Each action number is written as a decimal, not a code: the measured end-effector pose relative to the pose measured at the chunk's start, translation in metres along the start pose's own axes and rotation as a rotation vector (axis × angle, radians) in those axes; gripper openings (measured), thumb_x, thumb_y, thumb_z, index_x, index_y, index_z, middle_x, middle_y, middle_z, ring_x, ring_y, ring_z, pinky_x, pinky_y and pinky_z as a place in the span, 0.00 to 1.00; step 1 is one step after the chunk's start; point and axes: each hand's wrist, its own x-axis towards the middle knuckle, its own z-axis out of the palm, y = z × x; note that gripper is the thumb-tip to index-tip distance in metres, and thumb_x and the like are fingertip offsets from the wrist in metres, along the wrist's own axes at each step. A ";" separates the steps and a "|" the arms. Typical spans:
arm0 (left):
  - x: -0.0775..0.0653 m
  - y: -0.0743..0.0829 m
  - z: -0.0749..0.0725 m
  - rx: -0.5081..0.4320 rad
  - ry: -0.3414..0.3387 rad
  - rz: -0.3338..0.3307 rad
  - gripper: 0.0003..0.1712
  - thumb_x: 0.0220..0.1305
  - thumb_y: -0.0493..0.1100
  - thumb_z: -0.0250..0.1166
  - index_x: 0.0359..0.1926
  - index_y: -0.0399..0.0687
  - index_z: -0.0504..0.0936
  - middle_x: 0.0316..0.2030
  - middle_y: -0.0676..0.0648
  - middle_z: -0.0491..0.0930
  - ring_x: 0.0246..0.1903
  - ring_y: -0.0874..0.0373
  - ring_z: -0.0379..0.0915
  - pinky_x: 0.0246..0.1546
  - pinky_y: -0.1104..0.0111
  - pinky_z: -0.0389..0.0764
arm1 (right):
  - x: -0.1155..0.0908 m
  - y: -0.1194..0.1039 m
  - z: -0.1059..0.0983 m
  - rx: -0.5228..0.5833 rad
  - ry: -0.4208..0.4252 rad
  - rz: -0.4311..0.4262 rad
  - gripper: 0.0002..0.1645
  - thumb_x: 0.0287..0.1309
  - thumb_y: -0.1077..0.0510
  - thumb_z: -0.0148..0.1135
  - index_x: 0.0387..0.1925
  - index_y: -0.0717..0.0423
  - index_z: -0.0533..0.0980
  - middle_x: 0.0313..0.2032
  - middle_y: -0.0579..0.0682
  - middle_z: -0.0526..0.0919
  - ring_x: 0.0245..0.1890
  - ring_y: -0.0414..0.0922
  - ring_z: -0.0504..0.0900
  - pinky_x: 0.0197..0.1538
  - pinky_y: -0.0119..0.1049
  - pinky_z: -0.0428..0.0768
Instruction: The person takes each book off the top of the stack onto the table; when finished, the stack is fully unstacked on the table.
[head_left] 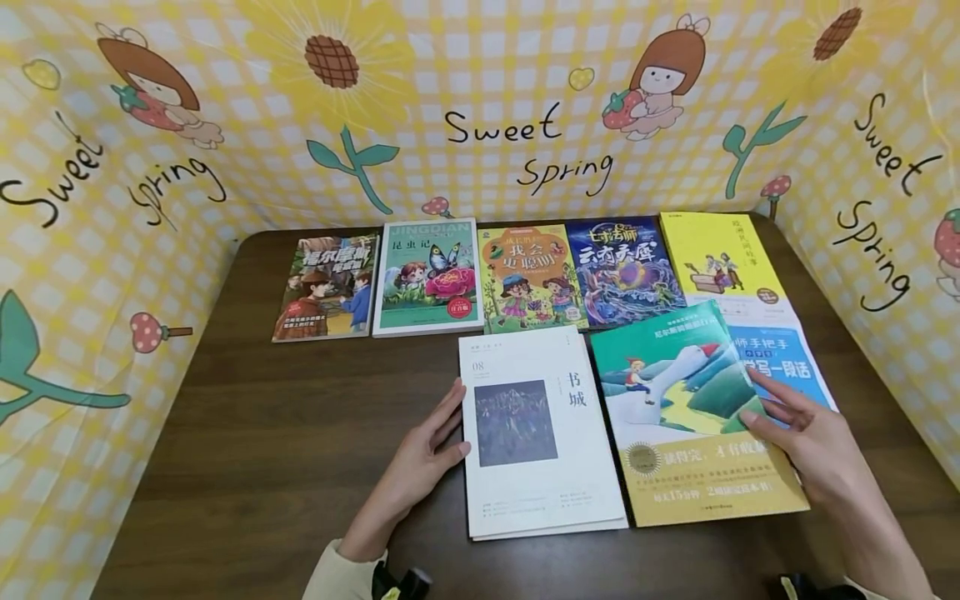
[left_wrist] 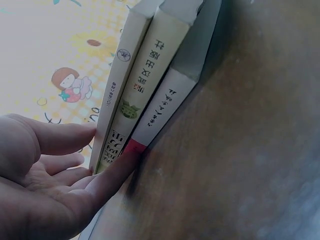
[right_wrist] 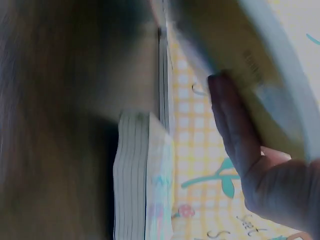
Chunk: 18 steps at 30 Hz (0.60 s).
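A white book (head_left: 585, 467) with a dark picture on its cover tops a small stack in front. My left hand (head_left: 416, 467) touches the stack's left side with fingers and thumb; in the left wrist view the fingers (left_wrist: 117, 172) lie along the spines of the stacked books (left_wrist: 155, 65). To the right, my right hand (head_left: 813, 442) holds a green and gold book (head_left: 660, 367) with a goose on its cover by its right edge, thumb on top and fingers underneath. This book is tilted in the right wrist view and partly covers a blue and white book (head_left: 795, 367).
Along the back of the brown table (head_left: 225, 467) lie a detective comic-style book (head_left: 326, 283), a green butterfly book (head_left: 427, 275), an orange book (head_left: 528, 275), a purple-blue book (head_left: 626, 271) and a yellow book (head_left: 727, 250). A yellow checked cloth (head_left: 480, 58) stands around the table.
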 end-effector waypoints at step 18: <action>0.001 -0.003 -0.001 0.032 -0.002 -0.002 0.42 0.64 0.28 0.60 0.74 0.53 0.55 0.75 0.56 0.46 0.69 0.55 0.54 0.59 0.71 0.68 | 0.003 0.002 0.026 -0.225 -0.068 0.003 0.43 0.67 0.44 0.55 0.73 0.62 0.54 0.62 0.77 0.64 0.59 0.72 0.66 0.54 0.65 0.68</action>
